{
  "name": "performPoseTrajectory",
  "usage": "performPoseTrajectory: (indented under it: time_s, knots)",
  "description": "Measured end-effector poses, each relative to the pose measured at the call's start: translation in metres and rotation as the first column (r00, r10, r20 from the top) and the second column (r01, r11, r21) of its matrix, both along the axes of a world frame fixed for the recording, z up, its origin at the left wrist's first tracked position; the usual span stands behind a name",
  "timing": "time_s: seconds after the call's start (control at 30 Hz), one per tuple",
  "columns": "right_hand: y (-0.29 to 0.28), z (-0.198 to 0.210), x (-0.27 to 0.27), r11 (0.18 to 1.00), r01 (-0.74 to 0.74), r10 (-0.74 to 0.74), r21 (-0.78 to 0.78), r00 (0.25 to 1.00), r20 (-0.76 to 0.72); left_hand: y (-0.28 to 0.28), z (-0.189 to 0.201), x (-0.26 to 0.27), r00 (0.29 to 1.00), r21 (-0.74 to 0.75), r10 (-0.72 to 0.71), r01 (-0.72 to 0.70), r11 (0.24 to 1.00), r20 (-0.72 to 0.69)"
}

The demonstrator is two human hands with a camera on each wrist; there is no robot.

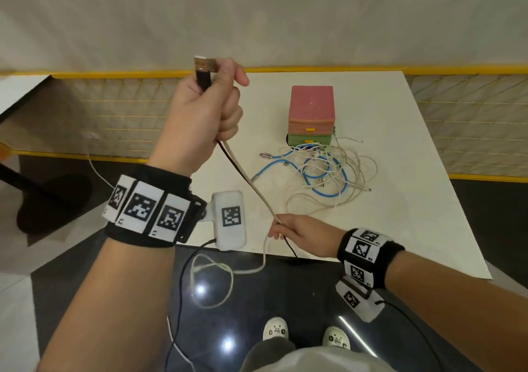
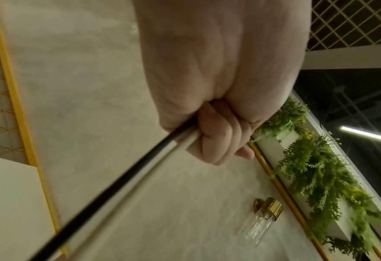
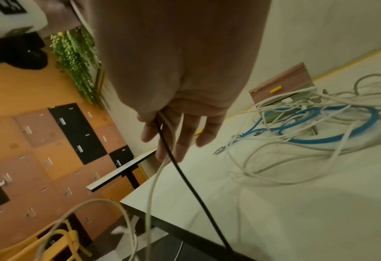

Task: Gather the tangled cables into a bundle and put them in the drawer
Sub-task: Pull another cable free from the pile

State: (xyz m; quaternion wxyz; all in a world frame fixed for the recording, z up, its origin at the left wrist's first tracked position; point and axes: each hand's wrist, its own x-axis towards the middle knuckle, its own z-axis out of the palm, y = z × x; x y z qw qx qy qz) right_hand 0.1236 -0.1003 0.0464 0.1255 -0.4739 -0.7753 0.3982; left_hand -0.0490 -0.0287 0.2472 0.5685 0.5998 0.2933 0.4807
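My left hand (image 1: 217, 106) is raised high left of the table and grips a black cable (image 2: 118, 180) and a white cable (image 2: 140, 176) in its fist. A USB plug (image 1: 203, 69) sticks out above the fist. Both cables run taut down to my right hand (image 1: 294, 233) at the table's front edge, which pinches them; below it they hang loose toward the floor. A tangle of white and blue cables (image 1: 323, 171) lies on the white table (image 1: 400, 229). Behind it stands a small drawer box (image 1: 311, 114), pink on top and green below, with its drawers closed.
A yellow rail with netting (image 1: 471, 120) runs behind and beside the table. A white cable loop (image 1: 211, 283) dangles over the dark floor in front of the table, above my shoes (image 1: 305, 334). A yellow chair (image 3: 57, 243) stands low on the left.
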Motion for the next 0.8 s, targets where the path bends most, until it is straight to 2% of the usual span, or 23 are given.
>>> performPoseTrajectory:
  time_s: [0.1, 0.23, 0.33, 0.4, 0.47, 0.53, 0.57, 0.63, 0.7, 0.77, 0.8]
  knots:
    - [-0.001, -0.005, -0.003, 0.991, -0.076, 0.061, 0.114, 0.990, 0.126, -0.002, -0.002, -0.002, 0.999, 0.003, 0.014, -0.013, 1.000, -0.039]
    - [-0.008, -0.006, -0.010, 0.983, -0.119, 0.132, -0.140, 0.987, 0.093, -0.007, -0.012, 0.004, 0.991, -0.017, 0.013, -0.016, 1.000, -0.133]
    - [-0.009, -0.010, -0.006, 0.986, -0.098, 0.115, -0.135, 0.986, 0.122, -0.009, -0.021, 0.006, 0.984, -0.036, -0.022, 0.016, 0.999, -0.175]
    - [-0.008, -0.003, -0.008, 0.993, -0.069, 0.073, -0.095, 0.996, 0.044, -0.010, -0.030, 0.009, 0.977, -0.058, -0.050, 0.038, 0.998, -0.209]
    - [-0.003, 0.016, -0.017, 0.999, -0.017, 0.009, -0.044, 0.984, -0.177, -0.013, -0.042, 0.015, 0.965, -0.073, -0.050, 0.032, 0.997, -0.257]
    - [0.004, 0.037, -0.028, 0.998, 0.066, -0.061, -0.001, 0.917, -0.395, -0.019, -0.055, 0.023, 0.957, -0.082, -0.037, 0.014, 0.997, -0.288]
    - [0.008, 0.047, -0.034, 0.992, 0.128, -0.106, 0.015, 0.883, -0.457, -0.022, -0.060, 0.027, 0.956, -0.088, -0.032, 0.007, 0.996, -0.292]
    - [0.016, 0.058, -0.042, 0.979, 0.202, -0.173, 0.000, 0.836, -0.521, -0.022, -0.064, 0.032, 0.961, -0.139, -0.038, -0.001, 0.990, -0.275]
    - [0.019, 0.056, -0.044, 0.976, 0.209, -0.205, -0.054, 0.816, -0.541, -0.017, -0.063, 0.036, 0.970, -0.216, -0.044, -0.010, 0.976, -0.241]
    - [0.020, 0.049, -0.040, 0.978, 0.206, -0.198, -0.045, 0.828, -0.525, -0.013, -0.064, 0.038, 0.969, -0.207, -0.008, -0.044, 0.977, -0.245]
    - [0.021, 0.045, -0.036, 0.981, 0.196, -0.172, -0.002, 0.858, -0.484, -0.012, -0.065, 0.039, 0.970, -0.183, 0.020, -0.066, 0.981, -0.242]
